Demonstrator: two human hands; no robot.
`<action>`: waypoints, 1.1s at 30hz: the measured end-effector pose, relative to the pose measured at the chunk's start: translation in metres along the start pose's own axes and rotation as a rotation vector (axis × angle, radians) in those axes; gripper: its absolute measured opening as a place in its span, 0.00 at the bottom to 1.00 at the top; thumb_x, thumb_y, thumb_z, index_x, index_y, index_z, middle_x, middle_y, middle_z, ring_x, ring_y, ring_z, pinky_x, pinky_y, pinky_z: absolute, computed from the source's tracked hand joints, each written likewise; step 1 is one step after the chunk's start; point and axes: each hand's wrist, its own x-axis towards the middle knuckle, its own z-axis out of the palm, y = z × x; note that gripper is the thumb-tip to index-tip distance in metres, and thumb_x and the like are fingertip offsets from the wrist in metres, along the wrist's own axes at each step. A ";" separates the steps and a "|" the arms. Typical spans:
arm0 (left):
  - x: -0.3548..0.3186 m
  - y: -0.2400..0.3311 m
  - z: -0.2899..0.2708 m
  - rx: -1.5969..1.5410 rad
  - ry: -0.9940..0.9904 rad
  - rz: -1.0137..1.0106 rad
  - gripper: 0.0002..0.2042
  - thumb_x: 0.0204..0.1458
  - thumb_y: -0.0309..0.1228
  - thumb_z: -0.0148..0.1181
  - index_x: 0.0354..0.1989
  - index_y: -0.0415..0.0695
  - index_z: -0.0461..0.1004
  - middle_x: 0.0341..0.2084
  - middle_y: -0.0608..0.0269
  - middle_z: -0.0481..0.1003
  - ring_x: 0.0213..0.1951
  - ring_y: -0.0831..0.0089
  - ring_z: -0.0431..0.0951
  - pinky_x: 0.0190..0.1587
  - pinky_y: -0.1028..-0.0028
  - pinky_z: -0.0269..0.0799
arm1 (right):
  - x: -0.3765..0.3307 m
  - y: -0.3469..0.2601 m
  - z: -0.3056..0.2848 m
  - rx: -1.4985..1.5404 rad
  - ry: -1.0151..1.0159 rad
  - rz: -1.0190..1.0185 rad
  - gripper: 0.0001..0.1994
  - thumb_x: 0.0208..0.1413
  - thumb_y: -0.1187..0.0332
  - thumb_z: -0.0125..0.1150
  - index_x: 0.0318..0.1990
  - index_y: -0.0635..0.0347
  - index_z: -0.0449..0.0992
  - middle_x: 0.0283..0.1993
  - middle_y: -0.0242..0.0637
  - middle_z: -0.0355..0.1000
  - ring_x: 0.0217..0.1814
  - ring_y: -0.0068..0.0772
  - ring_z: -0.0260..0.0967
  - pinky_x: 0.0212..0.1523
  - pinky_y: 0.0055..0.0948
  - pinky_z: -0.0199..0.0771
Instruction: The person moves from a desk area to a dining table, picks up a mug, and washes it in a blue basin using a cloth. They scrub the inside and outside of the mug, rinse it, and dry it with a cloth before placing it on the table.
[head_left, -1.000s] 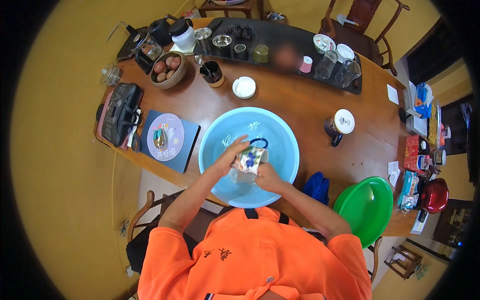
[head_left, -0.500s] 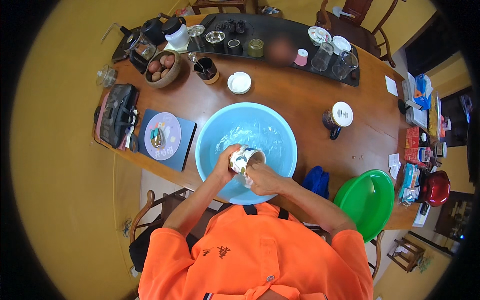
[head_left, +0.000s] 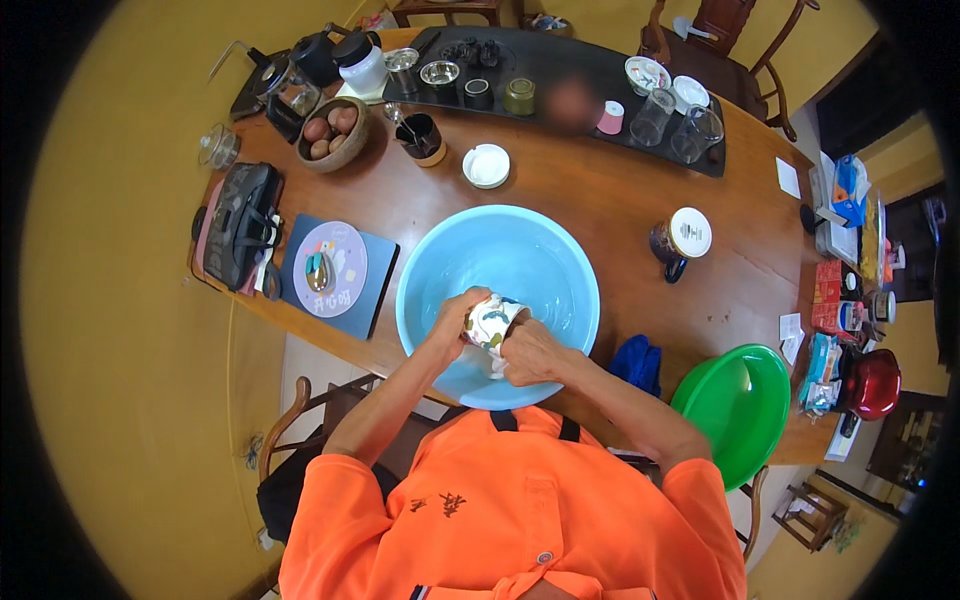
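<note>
A white mug with a coloured leaf-like pattern (head_left: 490,322) is tilted over the light blue basin (head_left: 420,232), its mouth toward the right. My left hand (head_left: 460,317) is wrapped round the mug's base end. My right hand (head_left: 533,352) is closed at the mouth, with its fingers partly inside and hidden. A small white piece (head_left: 496,367) shows below the right hand; whether it is cloth or the mug's handle I cannot tell. Water lies in the basin under both hands.
A green basin (head_left: 735,410) and a blue cloth (head_left: 636,364) are to the right. Farther back stands an upturned dark mug (head_left: 677,243). A white ashtray-like dish (head_left: 486,166) sits behind the basin, a purple round plate (head_left: 331,270) to the left. Cups line a black tray (head_left: 560,65).
The mug has turned so that its mouth shows less and more of its patterned side faces up. My right hand has shifted slightly with it. The water looks calmer.
</note>
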 end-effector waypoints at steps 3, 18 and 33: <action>0.001 0.001 0.002 -0.020 0.000 0.026 0.16 0.46 0.40 0.61 0.36 0.40 0.76 0.30 0.61 0.76 0.29 0.72 0.77 0.31 0.72 0.73 | 0.000 0.004 0.008 0.272 0.155 -0.002 0.17 0.34 0.75 0.54 0.37 0.67 0.73 0.32 0.50 0.74 0.35 0.47 0.72 0.38 0.38 0.70; 0.002 0.005 0.016 -0.187 -0.009 -0.072 0.18 0.50 0.43 0.55 0.42 0.43 0.72 0.37 0.59 0.76 0.38 0.65 0.77 0.42 0.64 0.75 | -0.003 0.002 -0.006 0.326 0.292 0.009 0.24 0.39 0.73 0.53 0.48 0.75 0.67 0.44 0.61 0.69 0.47 0.55 0.68 0.46 0.42 0.69; -0.011 0.013 0.016 -0.110 -0.168 0.045 0.20 0.49 0.40 0.56 0.44 0.36 0.72 0.35 0.56 0.76 0.37 0.67 0.77 0.43 0.70 0.74 | -0.008 -0.009 0.015 1.621 0.256 0.056 0.27 0.42 0.75 0.55 0.55 0.67 0.61 0.45 0.40 0.67 0.43 0.31 0.68 0.41 0.29 0.70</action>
